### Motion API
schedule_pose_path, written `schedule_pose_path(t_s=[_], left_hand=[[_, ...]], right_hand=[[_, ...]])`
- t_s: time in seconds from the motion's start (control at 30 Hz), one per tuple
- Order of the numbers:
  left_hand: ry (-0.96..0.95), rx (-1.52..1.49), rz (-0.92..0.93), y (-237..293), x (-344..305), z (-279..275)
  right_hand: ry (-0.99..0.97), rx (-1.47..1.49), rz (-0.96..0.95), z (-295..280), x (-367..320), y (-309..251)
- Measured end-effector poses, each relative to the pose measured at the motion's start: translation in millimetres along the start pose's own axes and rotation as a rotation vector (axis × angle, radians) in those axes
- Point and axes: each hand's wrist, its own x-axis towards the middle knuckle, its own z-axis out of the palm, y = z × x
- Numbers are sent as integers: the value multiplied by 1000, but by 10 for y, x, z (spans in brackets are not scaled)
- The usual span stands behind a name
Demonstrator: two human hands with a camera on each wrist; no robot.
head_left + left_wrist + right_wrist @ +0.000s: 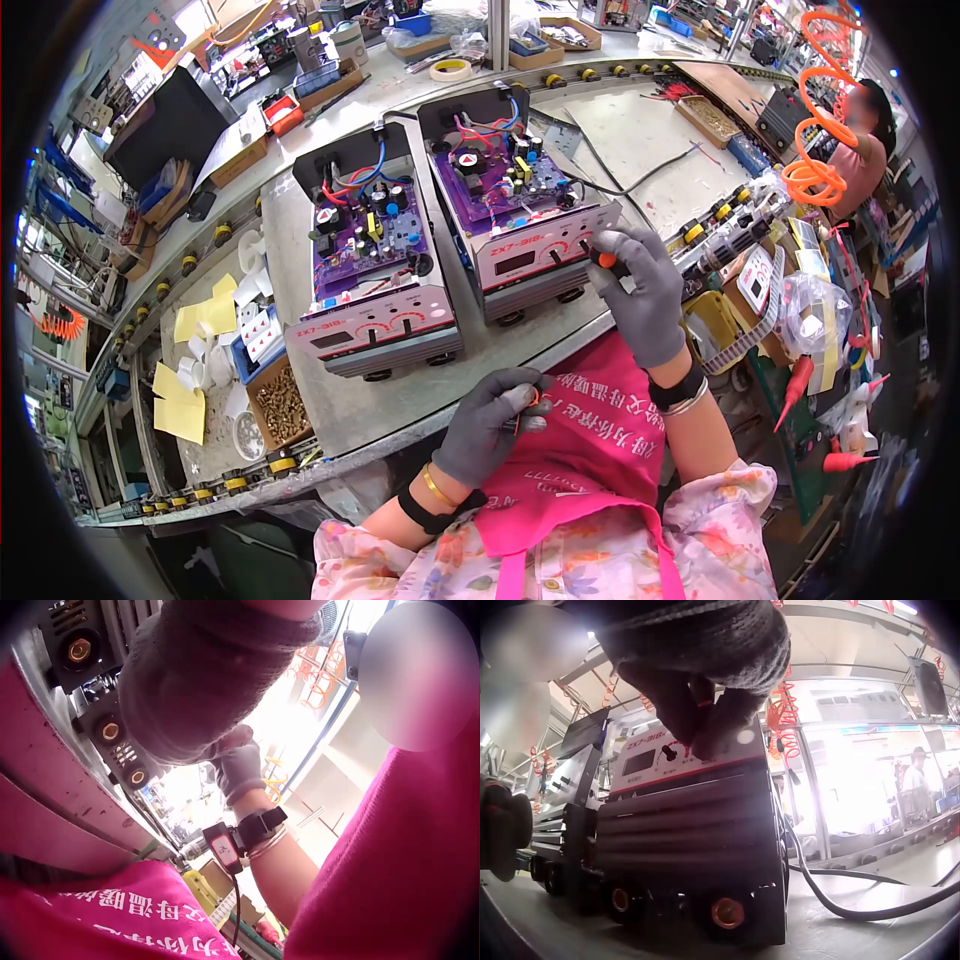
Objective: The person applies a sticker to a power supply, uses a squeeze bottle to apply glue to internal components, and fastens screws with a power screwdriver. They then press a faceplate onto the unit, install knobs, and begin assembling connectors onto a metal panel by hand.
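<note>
Gloved in grey, my right hand (640, 290) is at the right end of the front panel (530, 255) of the right-hand welding machine. Its fingers pinch a small black-and-orange knob (607, 260) close to the panel's dial. In the right wrist view, a bare dial shaft (669, 753) stands left of the fingers. My left hand (490, 425), also gloved, is curled in front of the apron around a small black-and-orange piece (533, 398), mostly hidden. A second welding machine (375, 250) stands to the left, with two black dial shafts on its panel. Both machines have their covers off, showing purple circuit boards.
A box of brass fittings (283, 400) and yellow paper sheets (180, 400) lie at the left. A grey cable (630, 190) runs behind the right machine. Rollers (235, 483) line the bench edge. Another person (865, 150) is at the far right, near an orange coiled hose (815, 180).
</note>
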Motion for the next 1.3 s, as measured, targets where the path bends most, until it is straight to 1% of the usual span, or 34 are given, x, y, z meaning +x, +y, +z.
schedule_pose_path(t_s=[0.07, 0.17, 0.23, 0.33, 0.4, 0.63, 0.73, 0.83, 0.93, 1.03, 1.3], left_hand=[[-11, 82, 2, -1, -20, -5], [-27, 108, -5, -1, -23, -15], [5, 39, -15, -1, -21, 6], [5, -29, -30, 3, 1, -2], [-9, -47, -36, -9, 21, -21], [-32, -38, -62, -43, 82, -32], [-34, -13, -69, -43, 87, -13], [-48, 10, -65, -59, 101, -18], [-57, 11, -64, -61, 110, -11], [-55, 5, -50, -73, 120, -17], [-33, 57, -37, -124, 130, 3]], right_hand=[[-20, -9, -20, 38, 21, 37], [-64, -23, -46, 76, 36, 74], [-76, -89, -92, 74, 49, 91], [-49, -102, -121, 107, 42, 147], [-22, -137, -187, 127, 28, 203], [2, -235, -370, 132, 59, 269], [17, -226, -388, 149, 54, 305], [69, -311, -462, 189, 43, 333], [87, -328, -477, 208, 37, 367], [88, -282, -499, 204, 53, 378], [118, -283, -472, 257, 20, 400]])
